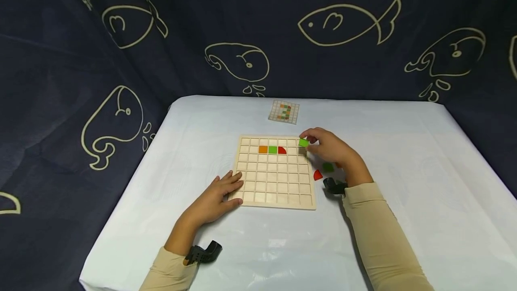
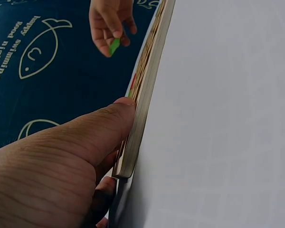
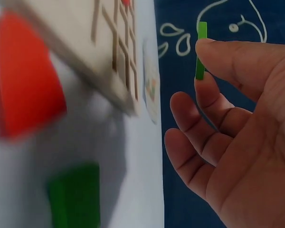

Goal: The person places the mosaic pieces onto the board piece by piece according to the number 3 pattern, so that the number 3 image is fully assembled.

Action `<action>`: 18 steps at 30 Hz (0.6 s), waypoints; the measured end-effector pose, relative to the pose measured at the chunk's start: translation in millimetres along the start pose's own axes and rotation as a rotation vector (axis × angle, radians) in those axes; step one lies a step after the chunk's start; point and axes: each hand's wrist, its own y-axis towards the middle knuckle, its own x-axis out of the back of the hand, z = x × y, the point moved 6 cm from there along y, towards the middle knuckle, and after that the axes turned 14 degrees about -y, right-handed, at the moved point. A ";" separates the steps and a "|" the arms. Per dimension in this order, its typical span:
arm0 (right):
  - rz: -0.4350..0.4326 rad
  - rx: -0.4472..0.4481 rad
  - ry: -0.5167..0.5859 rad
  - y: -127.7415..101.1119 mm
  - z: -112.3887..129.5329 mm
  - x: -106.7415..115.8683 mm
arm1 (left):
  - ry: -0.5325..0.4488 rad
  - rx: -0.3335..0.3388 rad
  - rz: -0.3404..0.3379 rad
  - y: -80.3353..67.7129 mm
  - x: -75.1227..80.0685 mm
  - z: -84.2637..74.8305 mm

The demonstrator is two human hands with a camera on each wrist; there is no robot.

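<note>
Our right hand (image 1: 329, 147) pinches a green tile (image 1: 304, 143) at the grid board's (image 1: 274, 192) upper right corner while our left hand (image 1: 220, 194) lies flat on its lower left edge; we judge the next move is seating the tile in a cell.

The pale wooden grid board (image 1: 274, 178) carries an orange tile (image 1: 263, 149), a green tile (image 1: 272, 149) and a red quarter-round piece (image 1: 282, 150) in one row. At the board's 1 o'clock is a bright green tile (image 1: 303, 143); at its 3 o'clock lie a red piece (image 1: 317, 175) and a darker green tile (image 1: 328, 167). The tablecloth (image 1: 404, 192) is white. The backdrop (image 1: 60, 80) is navy with cream fish and whale outlines. Both sleeves (image 1: 375, 237) are beige.
</note>
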 end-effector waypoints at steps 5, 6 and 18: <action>0.010 0.063 -0.004 4.8 14.1 -7.6 | 0.002 0.001 -0.001 0.2 0.2 -0.4; 0.012 0.075 -0.006 5.5 16.4 -8.7 | 0.001 0.002 -0.001 0.2 0.2 -0.5; 0.079 0.125 0.024 13.3 33.9 -27.0 | 0.000 0.008 0.001 0.2 0.0 -0.3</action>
